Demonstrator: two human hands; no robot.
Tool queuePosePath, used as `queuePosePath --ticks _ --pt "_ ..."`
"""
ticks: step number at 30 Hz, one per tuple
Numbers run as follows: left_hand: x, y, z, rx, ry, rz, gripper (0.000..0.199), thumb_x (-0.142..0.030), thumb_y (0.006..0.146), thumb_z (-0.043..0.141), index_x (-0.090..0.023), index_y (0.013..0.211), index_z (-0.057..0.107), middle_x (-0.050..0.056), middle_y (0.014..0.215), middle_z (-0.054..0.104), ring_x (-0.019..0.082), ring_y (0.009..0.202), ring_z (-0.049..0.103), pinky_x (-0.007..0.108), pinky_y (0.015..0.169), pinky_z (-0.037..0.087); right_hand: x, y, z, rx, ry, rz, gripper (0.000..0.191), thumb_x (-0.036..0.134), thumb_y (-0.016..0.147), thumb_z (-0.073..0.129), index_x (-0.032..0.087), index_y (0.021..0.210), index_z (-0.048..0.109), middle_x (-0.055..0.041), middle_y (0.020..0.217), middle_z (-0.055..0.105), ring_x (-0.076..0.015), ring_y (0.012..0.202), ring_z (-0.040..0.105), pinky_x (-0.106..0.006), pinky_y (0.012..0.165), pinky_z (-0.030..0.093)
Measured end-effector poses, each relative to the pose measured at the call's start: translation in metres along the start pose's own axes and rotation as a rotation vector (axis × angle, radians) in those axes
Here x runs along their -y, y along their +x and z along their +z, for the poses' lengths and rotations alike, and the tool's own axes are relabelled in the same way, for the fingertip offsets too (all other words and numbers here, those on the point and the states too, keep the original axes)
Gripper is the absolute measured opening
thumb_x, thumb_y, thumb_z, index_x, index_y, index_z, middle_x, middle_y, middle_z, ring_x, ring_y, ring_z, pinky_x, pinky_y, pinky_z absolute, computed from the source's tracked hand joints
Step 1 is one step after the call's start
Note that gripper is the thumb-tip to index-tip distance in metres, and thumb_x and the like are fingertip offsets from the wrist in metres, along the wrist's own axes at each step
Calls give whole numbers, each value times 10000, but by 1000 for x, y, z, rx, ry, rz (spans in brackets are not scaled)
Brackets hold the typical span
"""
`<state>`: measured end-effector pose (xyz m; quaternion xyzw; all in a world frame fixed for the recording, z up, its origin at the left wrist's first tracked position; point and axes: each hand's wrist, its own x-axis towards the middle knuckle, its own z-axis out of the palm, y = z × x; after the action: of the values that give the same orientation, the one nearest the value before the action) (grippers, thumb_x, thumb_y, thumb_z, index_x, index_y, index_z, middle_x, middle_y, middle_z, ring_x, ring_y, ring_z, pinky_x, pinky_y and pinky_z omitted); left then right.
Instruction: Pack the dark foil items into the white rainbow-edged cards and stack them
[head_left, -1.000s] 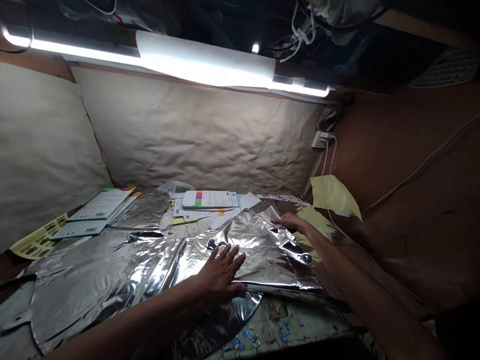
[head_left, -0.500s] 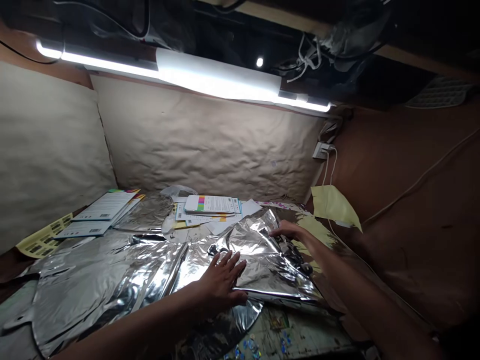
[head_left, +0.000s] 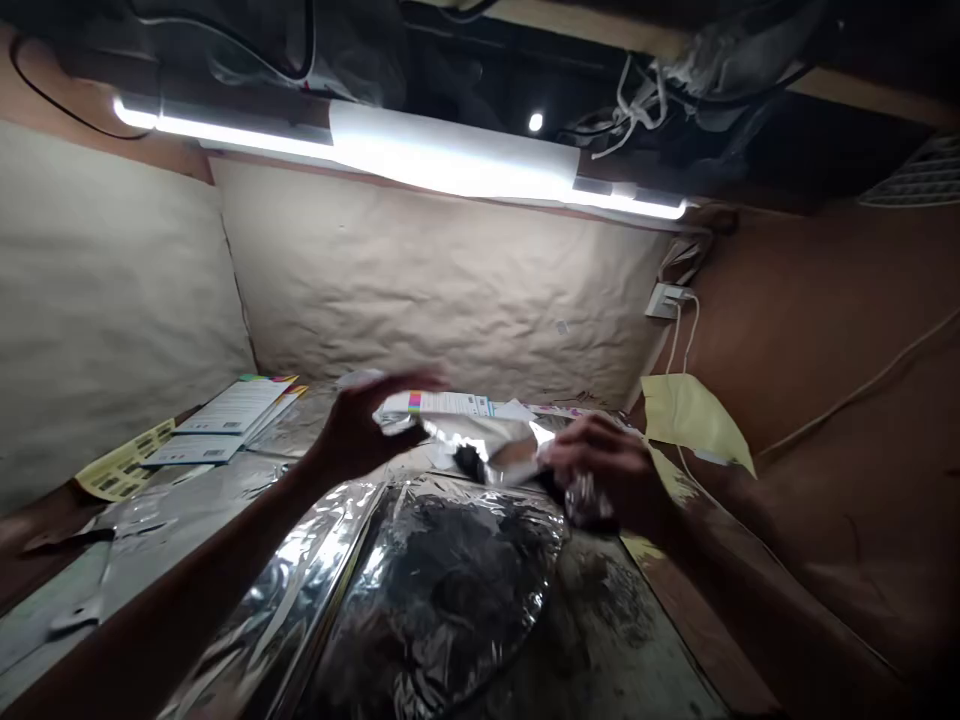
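Note:
My right hand is closed on a crumpled silver foil sheet, which is lifted off the table and blurred by motion. My left hand is raised to the left of that sheet, thumb and fingers spread apart. The sheet's left end comes close to the left thumb; whether they touch is unclear. Below both hands lies a shiny foil piece with a rounded edge, dark in its middle. More silver foil spreads over the table to its left.
Printed cards are stacked at the back left beside a yellow label sheet. More cards lie behind the hands. A tube light hangs above. White cables run from a wall socket, past a yellow paper.
The foil sheet that lay flat under my left hand is now lifted and bunched in my right hand. My left hand has risen away, uncovering the rounded foil piece. The view has shifted slightly.

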<state>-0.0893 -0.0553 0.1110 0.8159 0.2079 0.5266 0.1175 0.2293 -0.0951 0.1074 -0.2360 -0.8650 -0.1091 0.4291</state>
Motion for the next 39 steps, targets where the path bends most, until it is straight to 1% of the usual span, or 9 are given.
queuePosePath --ticks 2,7,11,15,18,22,28,34,39 --pt "-13 -33 6 250 76 99 255 -236 897 637 -265 1144 694 67 1205 692 221 1050 687 330 903 555 18 -35 21 21 -10 -73 163 190 861 680 230 1011 729 -41 817 713 -168 771 620 -298 679 507" --pt "-15 -125 51 667 317 171 334 -112 944 470 -229 1213 629 45 1220 695 215 1130 649 351 976 515 36 -125 74 201 43 -21 311 127 892 596 192 1191 654 -80 1033 745 -200 941 685 -334 798 579" --pt "-15 -155 63 848 333 37 444 -145 890 499 -234 1323 537 66 1384 582 259 1240 573 389 1022 480 44 -152 83 342 23 -5 349 154 892 582 183 1237 621 -104 1183 709 -241 1050 672 -368 844 590" --pt "-20 -154 59 865 229 -65 459 -206 910 484 -255 1366 508 62 1402 560 252 1256 546 374 1051 439 57 -147 75 431 172 78 281 211 897 601 241 1170 658 -52 1159 725 -244 1027 681 -370 832 586" --pt "-16 -148 60 786 117 -277 301 -280 973 416 -231 1125 671 55 1181 668 188 1018 638 284 888 482 63 -141 72 449 337 448 220 257 923 551 261 1081 704 -42 1006 756 -235 898 707 -352 770 580" --pt "1 -140 68 622 90 -630 490 -424 997 375 -162 685 647 -5 683 595 117 636 536 218 612 392 62 -137 78 351 370 937 375 365 892 597 233 1242 622 -39 932 747 -248 842 709 -343 762 568" --pt "14 -128 78 560 208 -808 292 -428 901 530 -174 848 665 -2 711 624 162 677 569 236 611 356 53 -126 91 257 352 1169 675 280 767 684 226 1406 473 -94 1258 646 -241 920 705 -376 843 568" --pt "-16 -143 76 655 185 -724 618 -280 914 513 -229 1493 301 -19 722 647 179 658 581 264 640 423 80 -142 84 306 331 980 848 157 776 613 309 1528 251 -109 1471 456 -264 1182 610 -327 776 615" --pt "-34 -150 73 764 322 -494 695 -191 915 528 -398 1513 243 80 1344 550 236 1030 630 369 890 492 98 -174 73 187 -145 466 704 107 860 568 355 1488 367 -43 1589 288 -328 1362 433 -440 975 539"
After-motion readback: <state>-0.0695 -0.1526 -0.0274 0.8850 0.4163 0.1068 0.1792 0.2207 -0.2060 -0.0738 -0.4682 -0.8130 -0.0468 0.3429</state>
